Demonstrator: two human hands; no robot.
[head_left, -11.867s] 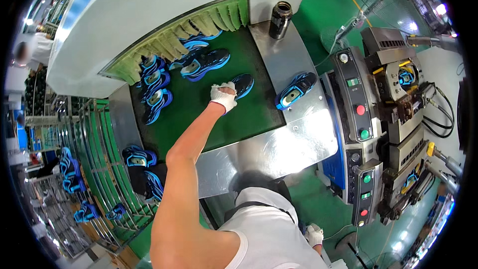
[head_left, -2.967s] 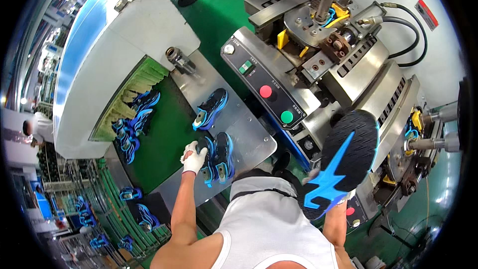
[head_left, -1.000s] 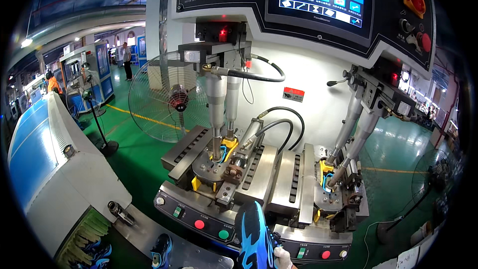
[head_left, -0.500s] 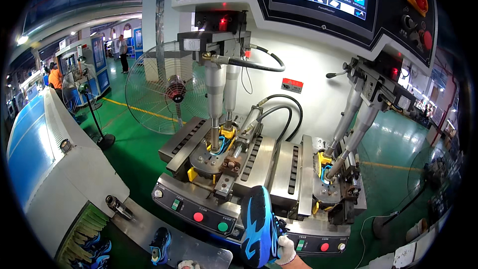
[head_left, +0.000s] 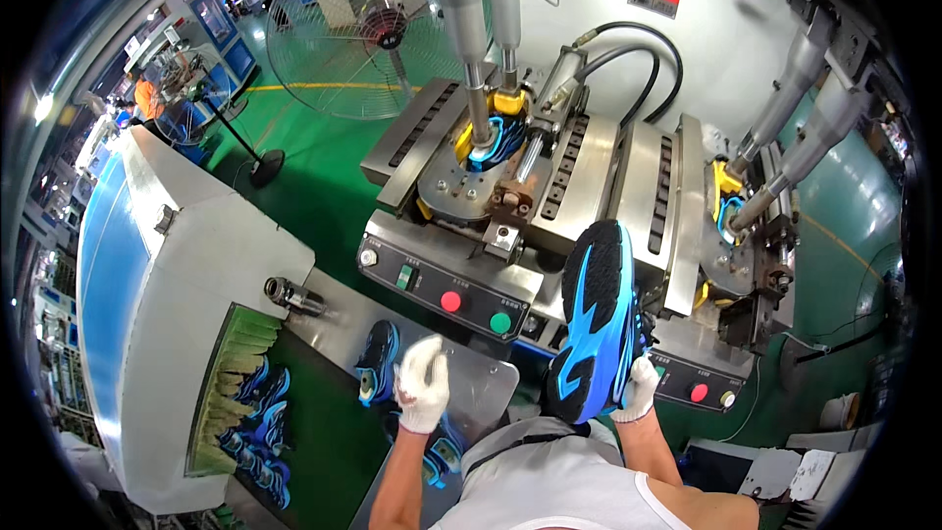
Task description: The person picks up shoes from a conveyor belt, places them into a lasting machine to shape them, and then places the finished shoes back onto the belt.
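Observation:
My right hand (head_left: 640, 390), in a white knit glove, grips a blue and black sports shoe (head_left: 593, 319) by its side. The shoe stands nearly upright, with its black and bright-blue sole in view. My left hand (head_left: 422, 385), gloved too, has nothing in it; its thumb and fingers are apart. Just left of that hand, a matching shoe (head_left: 376, 363) lies on a metal shelf (head_left: 481, 383). Another shoe (head_left: 446, 451) is partly hidden behind my left forearm.
Ahead stands a two-station press (head_left: 589, 167), with a blue shoe (head_left: 500, 142) under the left station's rods. Buttons line its front panel (head_left: 432, 280). At left, several shoes (head_left: 263, 422) sit by the green-fringed opening of a grey machine (head_left: 216, 265). A caged fan (head_left: 383, 29) is behind.
The view has tipped downward and shifted left. My left hand has come up from the lower edge to beside the shelf shoe. My right hand keeps hold of its shoe.

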